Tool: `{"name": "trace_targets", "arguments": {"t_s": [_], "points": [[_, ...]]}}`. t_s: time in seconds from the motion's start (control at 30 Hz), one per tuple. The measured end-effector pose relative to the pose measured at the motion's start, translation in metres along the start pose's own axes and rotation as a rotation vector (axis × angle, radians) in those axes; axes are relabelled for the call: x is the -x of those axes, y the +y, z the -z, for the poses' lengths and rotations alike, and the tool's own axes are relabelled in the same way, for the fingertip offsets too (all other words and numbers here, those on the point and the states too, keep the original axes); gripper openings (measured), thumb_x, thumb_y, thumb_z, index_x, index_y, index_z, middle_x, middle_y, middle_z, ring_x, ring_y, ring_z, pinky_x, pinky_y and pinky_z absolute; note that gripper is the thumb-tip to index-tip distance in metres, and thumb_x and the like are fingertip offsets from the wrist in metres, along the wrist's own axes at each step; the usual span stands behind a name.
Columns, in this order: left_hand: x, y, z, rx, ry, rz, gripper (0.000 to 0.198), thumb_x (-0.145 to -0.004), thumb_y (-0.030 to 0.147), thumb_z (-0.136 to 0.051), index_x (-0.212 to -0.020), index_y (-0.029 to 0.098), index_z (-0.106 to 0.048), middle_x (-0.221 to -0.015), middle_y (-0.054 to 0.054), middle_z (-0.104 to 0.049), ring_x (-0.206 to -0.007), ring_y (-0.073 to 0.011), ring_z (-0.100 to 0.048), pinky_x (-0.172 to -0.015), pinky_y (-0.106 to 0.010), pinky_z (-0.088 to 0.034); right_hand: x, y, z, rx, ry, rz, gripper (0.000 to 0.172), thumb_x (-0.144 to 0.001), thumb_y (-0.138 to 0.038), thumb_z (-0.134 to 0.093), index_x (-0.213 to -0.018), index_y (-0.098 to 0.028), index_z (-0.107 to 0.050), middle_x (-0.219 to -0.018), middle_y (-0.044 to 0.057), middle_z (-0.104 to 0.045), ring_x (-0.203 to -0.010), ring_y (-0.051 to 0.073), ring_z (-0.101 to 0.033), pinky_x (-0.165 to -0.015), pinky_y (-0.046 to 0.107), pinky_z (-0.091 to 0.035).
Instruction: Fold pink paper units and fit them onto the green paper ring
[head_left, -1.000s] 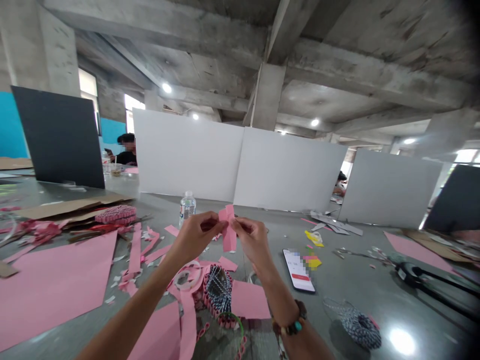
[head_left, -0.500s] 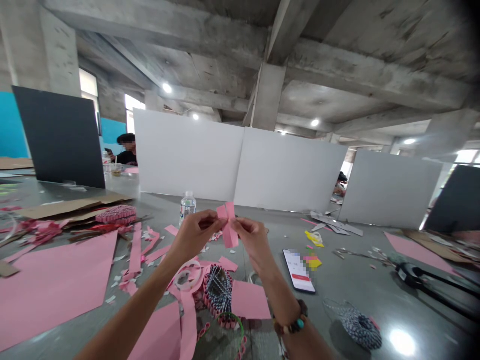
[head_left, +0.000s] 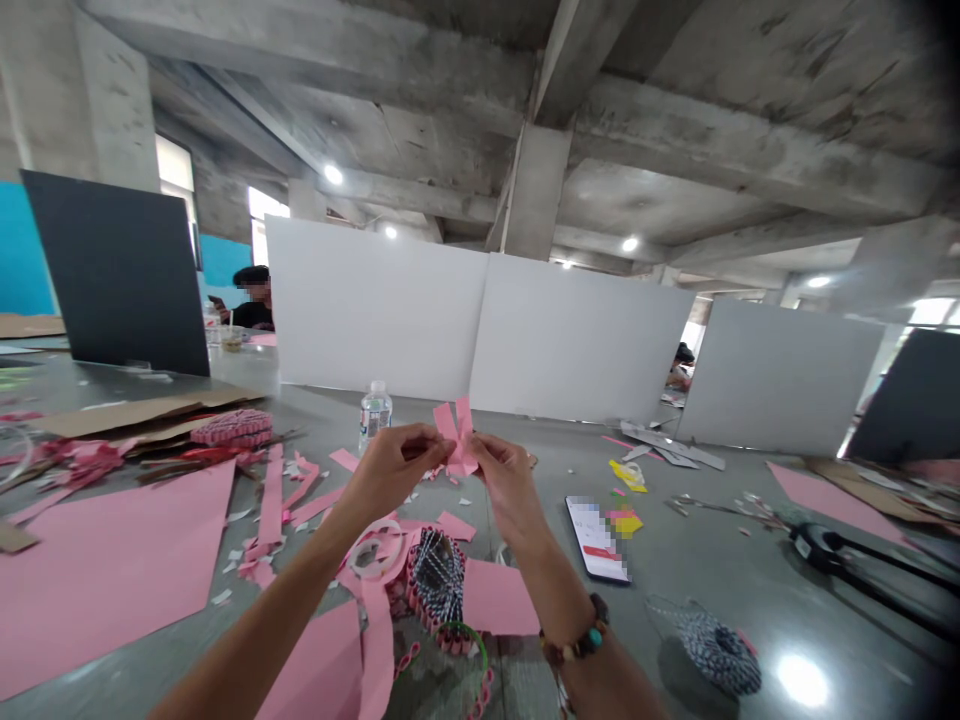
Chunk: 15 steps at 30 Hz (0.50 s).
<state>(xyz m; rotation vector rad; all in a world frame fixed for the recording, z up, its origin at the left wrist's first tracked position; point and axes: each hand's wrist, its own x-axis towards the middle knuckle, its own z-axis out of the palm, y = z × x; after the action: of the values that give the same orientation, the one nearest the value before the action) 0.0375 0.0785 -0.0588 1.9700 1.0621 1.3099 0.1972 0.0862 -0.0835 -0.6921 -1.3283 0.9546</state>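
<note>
Between my two hands, above the table, is a small piece of pink paper with two upper ends spread in a V. My left hand pinches its left side, and my right hand pinches its right side. Below them lies an oval piece of black-and-white cord edged with pink loops. A square of pink paper lies against its right side. To its left are a roll of white tape and pink strips. A green ring partly overlaps its lower edge.
A clear bottle stands behind my left hand. On the right lie a phone, a bundle of patterned cord and a black-handled object. Large pink sheets cover the left. White panels stand behind; a person sits beyond.
The pink paper has gone from a nearly flat, upright piece to one with its upper ends splayed apart. Both hands keep hold of it in nearly the same place.
</note>
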Motion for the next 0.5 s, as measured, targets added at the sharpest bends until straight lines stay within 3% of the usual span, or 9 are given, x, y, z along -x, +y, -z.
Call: {"name": "trace_targets", "arguments": {"t_s": [0.1, 0.27, 0.5], "points": [[0.0001, 0.0008, 0.0004, 0.005, 0.023, 0.002, 0.030, -0.085, 0.043, -0.062, -0.074, 0.015, -0.065, -0.069, -0.002, -0.064, -0.068, -0.0136, -0.060, -0.060, -0.021, -0.046, -0.0003, 0.0000, 0.0012, -0.006, -0.021, 0.001, 0.036, -0.083, -0.048, -0.063, -0.077, -0.013, -0.072, -0.064, 0.001, -0.054, -0.062, 0.012, -0.047, -0.057, 0.023, -0.039], [0.0007, 0.0029, 0.0030, 0.003, 0.044, 0.016, 0.027, -0.084, 0.041, -0.064, -0.080, 0.015, -0.067, -0.074, -0.003, -0.066, -0.071, -0.0144, -0.061, -0.064, -0.022, -0.048, -0.0026, -0.0031, 0.0086, 0.086, -0.020, 0.069, 0.029, -0.077, -0.039, -0.072, -0.067, -0.012, -0.071, -0.057, -0.001, -0.049, -0.057, 0.010, -0.039, -0.052, 0.022, -0.030], [-0.0001, -0.0010, 0.0002, 0.011, -0.036, 0.006, 0.030, -0.085, 0.041, -0.062, -0.070, 0.015, -0.062, -0.065, 0.000, -0.059, -0.063, -0.0117, -0.055, -0.060, -0.021, -0.044, -0.0047, 0.0028, 0.0073, 0.091, 0.018, 0.088, 0.031, -0.078, -0.042, -0.071, -0.071, -0.011, -0.073, -0.063, 0.001, -0.057, -0.061, 0.012, -0.046, -0.056, 0.023, -0.035]]}}
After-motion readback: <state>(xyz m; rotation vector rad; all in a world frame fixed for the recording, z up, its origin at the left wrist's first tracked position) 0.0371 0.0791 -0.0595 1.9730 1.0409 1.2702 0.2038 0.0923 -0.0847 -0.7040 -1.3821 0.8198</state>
